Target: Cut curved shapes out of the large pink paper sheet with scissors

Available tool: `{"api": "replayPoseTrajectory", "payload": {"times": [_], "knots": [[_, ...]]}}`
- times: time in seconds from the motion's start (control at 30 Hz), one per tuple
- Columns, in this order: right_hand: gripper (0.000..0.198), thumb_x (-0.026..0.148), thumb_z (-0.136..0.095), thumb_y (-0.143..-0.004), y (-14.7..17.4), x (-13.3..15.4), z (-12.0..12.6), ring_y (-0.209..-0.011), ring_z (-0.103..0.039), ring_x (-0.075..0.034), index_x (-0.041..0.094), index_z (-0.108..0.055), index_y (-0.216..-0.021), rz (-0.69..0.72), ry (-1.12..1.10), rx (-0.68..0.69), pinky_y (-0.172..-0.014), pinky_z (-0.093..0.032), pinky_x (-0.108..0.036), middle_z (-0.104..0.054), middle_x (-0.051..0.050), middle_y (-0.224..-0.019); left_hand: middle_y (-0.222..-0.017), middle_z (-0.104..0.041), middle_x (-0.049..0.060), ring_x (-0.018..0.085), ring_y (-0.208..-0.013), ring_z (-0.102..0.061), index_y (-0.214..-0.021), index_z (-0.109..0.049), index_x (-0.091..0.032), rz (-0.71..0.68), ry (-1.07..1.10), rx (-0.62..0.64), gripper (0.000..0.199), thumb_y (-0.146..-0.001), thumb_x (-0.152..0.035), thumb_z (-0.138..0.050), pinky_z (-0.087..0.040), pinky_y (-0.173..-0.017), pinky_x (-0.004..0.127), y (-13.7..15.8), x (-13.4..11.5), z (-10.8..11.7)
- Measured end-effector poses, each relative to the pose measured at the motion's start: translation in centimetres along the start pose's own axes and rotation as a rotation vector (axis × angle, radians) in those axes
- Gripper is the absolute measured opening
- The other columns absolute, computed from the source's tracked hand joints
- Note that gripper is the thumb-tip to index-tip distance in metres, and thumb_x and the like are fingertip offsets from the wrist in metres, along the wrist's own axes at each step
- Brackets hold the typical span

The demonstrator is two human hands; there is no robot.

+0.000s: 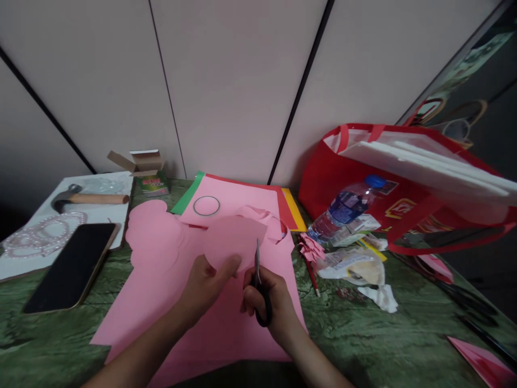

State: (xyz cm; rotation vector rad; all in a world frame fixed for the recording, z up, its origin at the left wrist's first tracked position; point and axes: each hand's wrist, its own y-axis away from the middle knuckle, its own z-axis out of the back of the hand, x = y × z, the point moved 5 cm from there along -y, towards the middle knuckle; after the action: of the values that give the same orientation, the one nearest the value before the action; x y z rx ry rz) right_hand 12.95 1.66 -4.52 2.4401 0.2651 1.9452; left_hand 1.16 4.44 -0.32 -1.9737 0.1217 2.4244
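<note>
My left hand pinches the lower edge of a piece of pink paper with a rounded left side, thumb on top. In my right hand is a pair of scissors with black handles. Their blades point up and away, at the right part of the held paper; whether they are cutting into it I cannot tell. Under both hands lie large pink sheets. Round pink cut-outs are piled to the left of the held piece.
Left are a phone, beads, a hammer and an opened small box. Coloured sheets with a ring lie behind. To the right stand a tilted bottle, a red bag, a pencil and other scissors.
</note>
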Motion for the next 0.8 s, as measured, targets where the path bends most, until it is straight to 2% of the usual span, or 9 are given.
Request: {"api": "replayPoseTrajectory", "payload": {"times": [0.13, 0.3, 0.43, 0.57, 0.8], "knots": [[0.012, 0.022, -0.060, -0.065, 0.0, -0.2, -0.2, -0.036, -0.046, -0.008, 0.018, -0.050, -0.063, -0.006, -0.004, 0.020, -0.037, -0.034, -0.018, -0.046, 0.008, -0.039, -0.052, -0.057, -0.003, 0.014, -0.054, -0.056, -0.053, -0.052, -0.017, -0.051, -0.035, -0.038, 0.032, -0.077, -0.039, -0.051, -0.044, -0.052, 0.024, -0.1, 0.2, 0.5], [0.015, 0.025, -0.062, -0.065, 0.1, -0.3, -0.4, -0.037, -0.045, -0.009, 0.018, -0.049, -0.065, -0.009, -0.004, 0.058, -0.038, -0.035, -0.019, -0.046, 0.008, -0.042, -0.055, -0.061, -0.001, 0.015, -0.056, -0.060, -0.057, -0.054, -0.017, 0.002, -0.004, -0.055, 0.024, -0.074, -0.034, -0.056, -0.046, -0.051, 0.024, 0.2, 0.3, 0.3], [0.020, 0.030, -0.065, -0.066, -0.1, 0.1, -0.4, -0.043, -0.044, -0.009, 0.017, -0.051, -0.071, 0.054, 0.013, 0.071, -0.043, -0.034, -0.021, -0.049, 0.006, -0.051, -0.050, -0.061, -0.001, 0.017, -0.055, -0.061, -0.057, -0.058, -0.018, 0.018, 0.009, 0.012, 0.020, -0.073, -0.029, -0.054, -0.049, -0.053, 0.026, 0.3, -0.2, -0.4], [0.027, 0.035, -0.070, -0.063, -0.2, 0.6, -0.1, -0.053, -0.040, -0.010, 0.017, -0.052, -0.072, 0.141, 0.030, 0.058, -0.047, -0.031, -0.021, -0.047, 0.005, -0.059, -0.059, -0.067, 0.002, 0.019, -0.063, -0.063, -0.060, -0.062, -0.017, -0.001, 0.015, 0.085, 0.018, -0.073, -0.026, -0.054, -0.051, -0.060, 0.027, 0.4, -0.4, -0.8], [0.037, 0.038, -0.075, -0.058, -0.2, 0.4, 0.2, -0.055, -0.041, -0.011, 0.020, -0.046, -0.070, 0.093, 0.043, 0.048, -0.050, -0.031, -0.022, -0.047, 0.004, -0.063, -0.071, -0.070, 0.004, 0.021, -0.074, -0.065, -0.071, -0.066, -0.017, 0.057, 0.044, 0.080, 0.013, -0.071, -0.026, -0.057, -0.052, -0.067, 0.029, 0.6, -0.6, -0.8]]}}
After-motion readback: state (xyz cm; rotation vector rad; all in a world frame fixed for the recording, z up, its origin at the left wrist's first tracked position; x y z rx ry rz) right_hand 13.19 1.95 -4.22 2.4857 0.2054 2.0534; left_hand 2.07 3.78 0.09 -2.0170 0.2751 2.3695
